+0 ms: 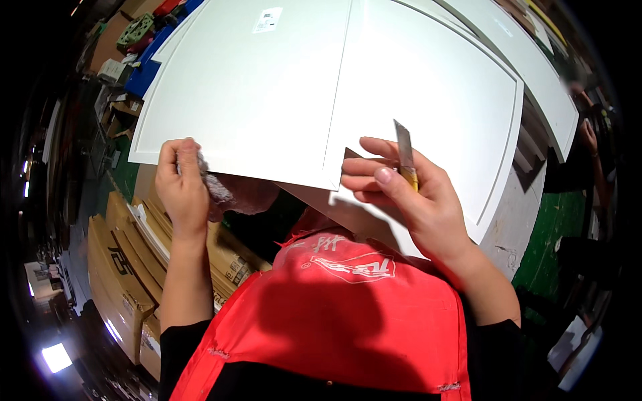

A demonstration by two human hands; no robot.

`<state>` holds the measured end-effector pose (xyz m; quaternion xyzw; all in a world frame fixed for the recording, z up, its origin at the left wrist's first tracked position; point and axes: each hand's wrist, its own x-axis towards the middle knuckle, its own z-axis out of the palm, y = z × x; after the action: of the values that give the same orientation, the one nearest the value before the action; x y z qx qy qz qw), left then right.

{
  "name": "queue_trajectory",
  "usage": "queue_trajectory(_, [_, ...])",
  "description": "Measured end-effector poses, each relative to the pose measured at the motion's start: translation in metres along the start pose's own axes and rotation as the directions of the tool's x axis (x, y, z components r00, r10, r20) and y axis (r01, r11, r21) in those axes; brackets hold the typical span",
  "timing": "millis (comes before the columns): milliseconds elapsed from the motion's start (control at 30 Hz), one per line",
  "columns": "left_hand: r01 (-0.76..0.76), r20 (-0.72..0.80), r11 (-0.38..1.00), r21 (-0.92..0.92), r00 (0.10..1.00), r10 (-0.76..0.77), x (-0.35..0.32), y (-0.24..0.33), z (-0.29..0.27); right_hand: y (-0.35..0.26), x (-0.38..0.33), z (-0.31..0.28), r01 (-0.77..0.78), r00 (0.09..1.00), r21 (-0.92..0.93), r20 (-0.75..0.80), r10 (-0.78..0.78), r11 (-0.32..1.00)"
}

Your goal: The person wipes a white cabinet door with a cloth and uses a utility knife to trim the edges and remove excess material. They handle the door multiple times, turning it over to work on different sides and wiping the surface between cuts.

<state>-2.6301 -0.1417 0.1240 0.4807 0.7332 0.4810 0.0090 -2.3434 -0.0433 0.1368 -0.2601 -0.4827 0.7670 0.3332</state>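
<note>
L hand (180, 190) is closed in a loose fist round a crumpled greyish rag (224, 194), fingers curled over it, thumb side up; the rag bunches out to the R of the fist & sits right at the near edge of the white panel (254, 93). R hand (408, 194) is partly closed w/ a utility knife (405, 157) pinched between thumb & fingers: yellowish handle mostly hidden in the grip, bare blade sticking up past the fingertips & over the second white panel (435, 93). Fingers of that hand lie flat on the panel's near edge, beside a small notch in the corner where the 2 panels meet. Both panels spread away above the hands, seam running btw them; a small label (267, 20) sits on the far part of the L one. Beyond the R hand, more white panels (535, 67) are stacked at the far R. Below the hands, a red apron (341, 314) over black sleeves. Under & L of the L hand, stacked cardboard boxes (124, 267) on the floor; green floor (545, 247) shows low to the R of the R hand. Another person's arm (592, 144) at the far R edge, well apart.
</note>
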Motion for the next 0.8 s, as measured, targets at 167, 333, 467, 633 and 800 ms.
queue_trajectory(167, [0.169, 0.653, 0.939, -0.301, 0.754, 0.073, -0.026, 0.078, 0.007, 0.014, 0.003, 0.009, 0.279, 0.944, 0.016, 0.178, -0.277, 0.960])
queue_trajectory(333, [0.483, 0.735, 0.690, -0.540, 0.670, 0.106, -0.039, 0.088, 0.032, 0.011, 0.003, 0.034, 0.413, 0.859, -0.070, 0.361, -0.363, 0.908])
queue_trajectory(467, [0.540, 0.742, 0.725, -0.428, 0.668, -0.059, -0.042, 0.082, 0.022, 0.009, -0.004, 0.021, 0.314, 0.935, -0.293, 0.261, -0.241, 0.903])
queue_trajectory(633, [0.169, 0.571, 0.920, -0.353, 0.818, 0.069, -0.042, 0.074, 0.018, -0.008, -0.021, 0.009, -0.027, 0.996, -0.490, 0.061, 0.066, 0.871])
queue_trajectory(800, [0.033, 0.541, 0.961, -0.274, 0.832, 0.126, -0.041, 0.069, 0.019, -0.007, -0.029, 0.018, 0.033, 0.998, -0.556, 0.060, 0.000, 0.831])
